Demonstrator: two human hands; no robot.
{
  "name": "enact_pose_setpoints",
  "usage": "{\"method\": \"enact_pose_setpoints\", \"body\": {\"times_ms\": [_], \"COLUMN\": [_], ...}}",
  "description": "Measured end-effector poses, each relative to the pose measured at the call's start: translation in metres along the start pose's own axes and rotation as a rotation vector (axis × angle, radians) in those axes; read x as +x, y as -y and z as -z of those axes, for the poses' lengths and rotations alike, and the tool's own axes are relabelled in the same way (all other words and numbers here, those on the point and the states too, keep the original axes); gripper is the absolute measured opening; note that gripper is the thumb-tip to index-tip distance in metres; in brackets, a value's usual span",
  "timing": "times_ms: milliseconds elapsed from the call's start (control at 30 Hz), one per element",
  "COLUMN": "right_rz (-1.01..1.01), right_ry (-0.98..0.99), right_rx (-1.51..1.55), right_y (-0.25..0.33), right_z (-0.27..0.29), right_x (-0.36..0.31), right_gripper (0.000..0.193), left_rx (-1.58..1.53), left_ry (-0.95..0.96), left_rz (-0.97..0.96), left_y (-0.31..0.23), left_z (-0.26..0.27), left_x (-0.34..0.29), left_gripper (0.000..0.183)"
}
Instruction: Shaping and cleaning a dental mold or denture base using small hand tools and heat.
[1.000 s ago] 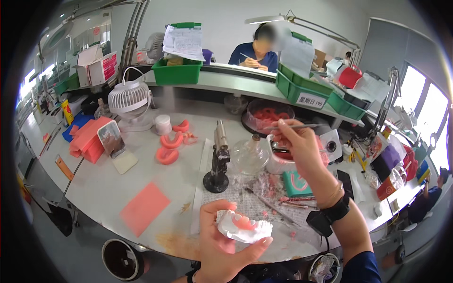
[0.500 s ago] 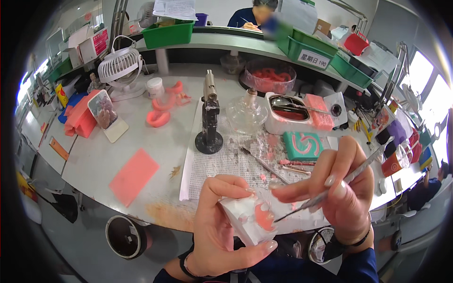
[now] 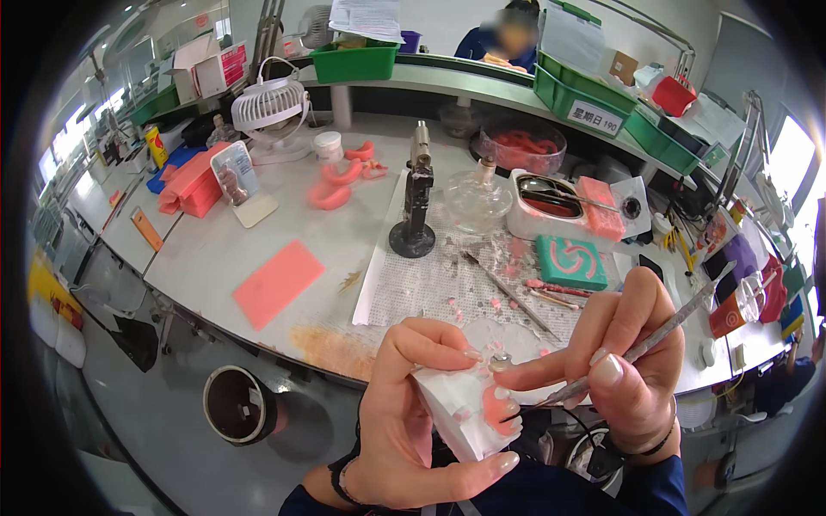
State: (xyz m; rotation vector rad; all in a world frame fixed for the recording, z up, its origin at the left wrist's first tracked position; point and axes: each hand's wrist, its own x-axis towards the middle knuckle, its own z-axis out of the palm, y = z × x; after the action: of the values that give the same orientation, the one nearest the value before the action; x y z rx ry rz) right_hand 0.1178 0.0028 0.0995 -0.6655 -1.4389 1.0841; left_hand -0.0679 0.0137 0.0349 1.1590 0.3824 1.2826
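Left fingers (image 3: pixel 423 341) gripping white dental model (image 3: pixel 460 421); right fingers (image 3: pixel 632 314) pinching metal tool (image 3: pixel 695 301) beside pink wax (image 3: pixel 496 408). Likely shaping; next stroke probably needing steady bracing.

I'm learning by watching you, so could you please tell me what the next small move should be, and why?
Probably a light touch of the metal tool to the pink patch: the left hand holds the white cast, and the right hand grips the tool with its tip close to that patch. Whether they already touch is too small to tell.
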Motion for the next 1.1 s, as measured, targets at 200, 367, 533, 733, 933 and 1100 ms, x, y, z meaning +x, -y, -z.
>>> {"method": "enact_pose_setpoints", "body": {"times_ms": [200, 367, 533, 733, 933, 1100], "right_rz": [-0.010, 0.030, 0.064, 0.008, -0.465, -0.339], "right_ry": [-0.048, 0.007, 0.078, -0.058, 0.141, 0.601], "right_rx": [0.068, 0.068, 0.051, -0.035, -0.769, -1.595], "right_y": [0.000, -0.002, -0.004, -0.007, 0.011, -0.019], "right_z": [-0.010, -0.012, -0.009, -0.009, 0.018, 0.075], "right_x": [0.006, 0.004, 0.006, 0.018, 0.036, 0.036], "right_gripper": [0.031, 0.028, 0.026, 0.025, 0.016, 0.030], "left_rx": [0.069, 0.123, 0.176, 0.150, 0.120, 0.170], "left_ry": [-0.063, -0.119, -0.134, -0.087, -0.008, -0.115], "left_rz": [-0.013, -0.047, -0.079, -0.086, -0.124, -0.197], "left_y": [-0.003, -0.002, -0.004, -0.007, -0.012, -0.020], "left_z": [0.001, 0.002, 0.002, 0.000, 0.018, 0.023], "left_x": [-0.011, -0.015, -0.015, -0.010, -0.018, -0.015], "left_gripper": [0.073, 0.072, 0.070, 0.069, 0.065, 0.066]}}
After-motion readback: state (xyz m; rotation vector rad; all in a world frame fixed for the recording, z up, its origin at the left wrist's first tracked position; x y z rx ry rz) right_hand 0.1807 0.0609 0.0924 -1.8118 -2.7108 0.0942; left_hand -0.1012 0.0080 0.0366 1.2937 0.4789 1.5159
